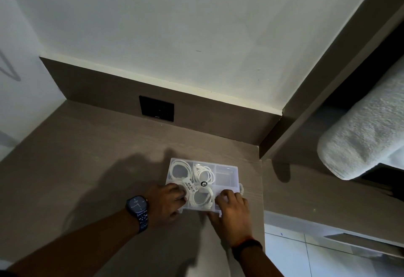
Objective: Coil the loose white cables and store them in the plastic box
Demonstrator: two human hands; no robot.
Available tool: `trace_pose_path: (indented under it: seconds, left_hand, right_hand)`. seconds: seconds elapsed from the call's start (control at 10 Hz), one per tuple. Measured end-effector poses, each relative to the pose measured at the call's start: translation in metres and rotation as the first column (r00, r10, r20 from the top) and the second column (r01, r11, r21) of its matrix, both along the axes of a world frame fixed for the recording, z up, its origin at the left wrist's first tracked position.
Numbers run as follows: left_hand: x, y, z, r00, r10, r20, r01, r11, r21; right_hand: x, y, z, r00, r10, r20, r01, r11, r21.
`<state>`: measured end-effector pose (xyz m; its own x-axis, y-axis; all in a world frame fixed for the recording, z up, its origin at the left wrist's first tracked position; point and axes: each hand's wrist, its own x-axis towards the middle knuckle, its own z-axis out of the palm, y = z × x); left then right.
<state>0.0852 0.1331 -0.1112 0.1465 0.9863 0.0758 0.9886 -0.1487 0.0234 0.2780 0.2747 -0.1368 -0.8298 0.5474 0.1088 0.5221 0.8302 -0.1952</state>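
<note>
Pressing down on the plastic box (pixel 225 173) near the counter's (pixel 87 156) right edge, we should keep both palms level. Our left hand (pixel 165 203) and right hand (pixel 231 211) rest on its near corners, fingers curled together over the white cables (pixel 202 173) coiled inside.

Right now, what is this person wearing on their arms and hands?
Both forearms are bare, with no sleeves in view and no gloves. The left hand has a watch at the wrist: a dark rounded-square face on a dark blue patterned strap. The right hand has a plain dark band around the wrist. No rings are visible.
</note>
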Motion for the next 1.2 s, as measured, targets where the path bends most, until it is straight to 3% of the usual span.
trace_pose_path:
  seconds: [0.1, 0.2, 0.3, 0.5, 0.8, 0.9, 1.0, 1.1, 1.2]
  left_hand:
    - [-0.005, 0.001, 0.001, 1.0, 0.016, 0.025, -0.015, 0.998, -0.06]
    - [-0.006, 0.003, 0.001, 0.995, 0.012, 0.101, -0.009, 1.0, -0.024]
    - [-0.004, 0.008, -0.003, 0.99, 0.095, 0.105, -0.091, 0.995, -0.037]
    - [-0.014, 0.025, -0.016, 0.996, 0.067, 0.058, -0.061, 0.993, -0.101]
    - [-0.062, 0.097, -0.031, 0.996, 0.082, 0.029, -0.081, 0.997, -0.011]
    - [-0.075, 0.114, -0.027, 0.992, 0.124, 0.026, -0.122, 0.99, -0.076]
    - [-0.084, 0.114, -0.026, 0.981, 0.188, 0.055, -0.174, 0.966, -0.191]
    - [-0.089, 0.104, -0.001, 0.953, 0.256, 0.164, -0.25, 0.967, -0.054]
    - [-0.105, 0.11, 0.047, 0.94, 0.265, 0.215, -0.295, 0.948, 0.119]
  right_hand:
    - [0.011, 0.012, -0.002, 0.994, 0.112, 0.003, -0.112, 0.994, -0.002]
    - [0.023, 0.026, -0.002, 0.971, 0.23, -0.066, -0.231, 0.973, 0.004]
    - [0.027, 0.032, 0.005, 0.948, 0.315, -0.037, -0.314, 0.949, 0.032]
    - [0.023, 0.036, -0.001, 0.969, 0.241, -0.055, -0.24, 0.971, 0.014]
    - [-0.026, 0.087, -0.017, 0.986, 0.13, -0.104, -0.124, 0.99, 0.063]
    - [-0.041, 0.102, -0.01, 0.993, 0.113, -0.019, -0.113, 0.993, 0.018]
    - [-0.05, 0.111, 0.007, 0.993, 0.065, 0.103, -0.048, 0.986, -0.162]
    - [-0.064, 0.11, 0.052, 0.995, -0.058, -0.084, 0.034, 0.964, -0.263]
    - [-0.08, 0.105, 0.131, 0.744, -0.176, -0.644, 0.042, 0.975, -0.218]
